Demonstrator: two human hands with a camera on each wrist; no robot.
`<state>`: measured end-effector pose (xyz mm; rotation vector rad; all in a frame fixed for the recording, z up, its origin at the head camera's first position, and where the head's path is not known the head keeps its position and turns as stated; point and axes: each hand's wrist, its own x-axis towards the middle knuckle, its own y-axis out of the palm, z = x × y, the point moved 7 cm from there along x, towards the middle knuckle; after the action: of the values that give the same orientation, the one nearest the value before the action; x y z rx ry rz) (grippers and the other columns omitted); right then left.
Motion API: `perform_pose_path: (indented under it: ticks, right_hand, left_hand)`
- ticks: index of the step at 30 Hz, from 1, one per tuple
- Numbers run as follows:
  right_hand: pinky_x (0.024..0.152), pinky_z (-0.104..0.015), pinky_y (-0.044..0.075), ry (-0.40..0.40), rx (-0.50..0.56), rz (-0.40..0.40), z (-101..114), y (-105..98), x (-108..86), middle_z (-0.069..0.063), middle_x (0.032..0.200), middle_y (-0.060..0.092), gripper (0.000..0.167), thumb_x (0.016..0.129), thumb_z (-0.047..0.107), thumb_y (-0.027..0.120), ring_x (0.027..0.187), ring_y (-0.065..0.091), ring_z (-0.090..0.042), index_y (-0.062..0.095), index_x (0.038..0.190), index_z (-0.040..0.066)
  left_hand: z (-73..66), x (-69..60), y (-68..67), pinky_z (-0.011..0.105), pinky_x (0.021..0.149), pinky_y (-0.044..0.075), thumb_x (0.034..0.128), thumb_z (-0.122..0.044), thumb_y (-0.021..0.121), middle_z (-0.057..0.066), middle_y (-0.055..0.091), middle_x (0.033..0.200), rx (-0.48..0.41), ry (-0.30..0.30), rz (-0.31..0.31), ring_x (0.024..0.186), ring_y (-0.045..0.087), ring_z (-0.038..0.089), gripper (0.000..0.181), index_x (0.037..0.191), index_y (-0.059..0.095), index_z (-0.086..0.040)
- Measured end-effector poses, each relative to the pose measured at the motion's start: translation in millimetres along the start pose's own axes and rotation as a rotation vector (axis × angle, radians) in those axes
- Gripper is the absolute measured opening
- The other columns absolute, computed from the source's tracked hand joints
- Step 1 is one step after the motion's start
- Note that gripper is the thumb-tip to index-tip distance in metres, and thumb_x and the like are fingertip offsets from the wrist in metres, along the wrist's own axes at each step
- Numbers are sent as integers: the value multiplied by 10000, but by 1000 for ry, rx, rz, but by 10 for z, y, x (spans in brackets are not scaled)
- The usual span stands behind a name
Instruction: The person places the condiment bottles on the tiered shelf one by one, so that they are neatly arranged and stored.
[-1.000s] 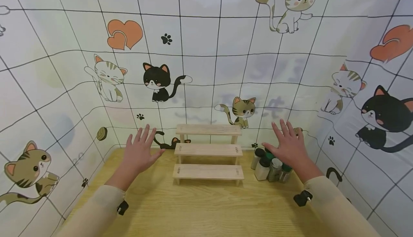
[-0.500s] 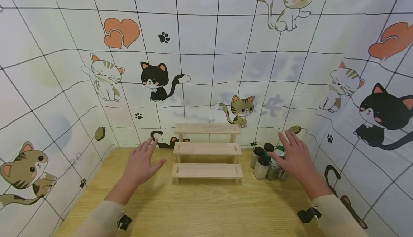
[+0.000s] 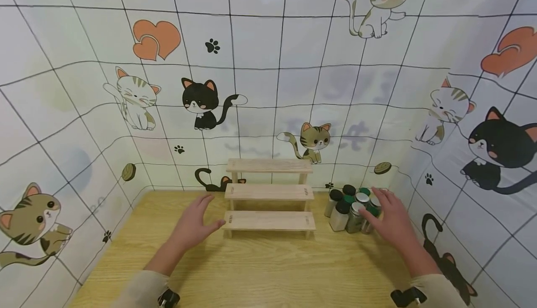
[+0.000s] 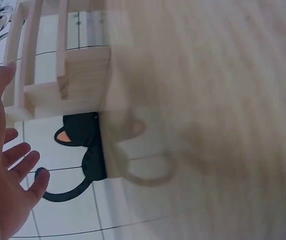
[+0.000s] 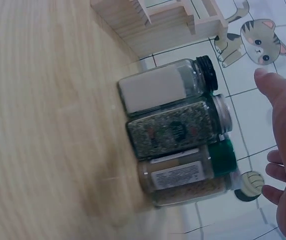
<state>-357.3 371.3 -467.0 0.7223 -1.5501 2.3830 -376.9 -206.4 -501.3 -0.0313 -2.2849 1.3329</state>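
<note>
A three-step wooden rack point(image 3: 268, 191) stands against the back wall. Left of it my left hand point(image 3: 193, 226) hovers over the table, holding nothing; in the left wrist view its spread fingers lie beside the rack's end point(image 4: 87, 70). On the rack's right is a tight group of several spice jars, including one of white powder with a black cap point(image 3: 340, 218) and one of dried herbs point(image 5: 175, 127). My right hand point(image 3: 392, 222) hangs at their right side, fingers loose and nothing held. From the head it covers part of the rearmost jars; the right wrist view shows a gap.
The wood-grain table point(image 3: 260, 266) stretches in front of the rack. Cloth walls with printed cats point(image 3: 201, 103) and grid lines enclose the back and both sides. A green-capped jar point(image 5: 223, 156) stands at the group's outer side.
Both hands have come down and back toward the person from their raised, spread pose. The right hand has also shifted right, uncovering more jar caps. Rack and jars have stayed put.
</note>
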Motion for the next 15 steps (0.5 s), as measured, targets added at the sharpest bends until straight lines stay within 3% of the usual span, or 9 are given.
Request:
perform_pose_path:
  ticks: [9,15]
  right_hand:
    - [973,-781,424,-3,138,-141,-101,50,-219,-327,1442,534,706,932,192,911,1294,489,-588,568,1500,-48]
    - [855,-689,486,100,133,-129,-156,142,-338,-312,1261,509,649,968,161,873,1147,518,-505,567,1508,-30]
  left_hand:
    - [4,-30,305,675,1211,409,933,-470,899,244,500,1629,-119,-33,111,1494,480,497,903,1601,519,5]
    - [24,-2,480,656,1213,418,939,-447,903,211,491,1640,-137,-21,166,1505,478,469,899,1617,504,-13]
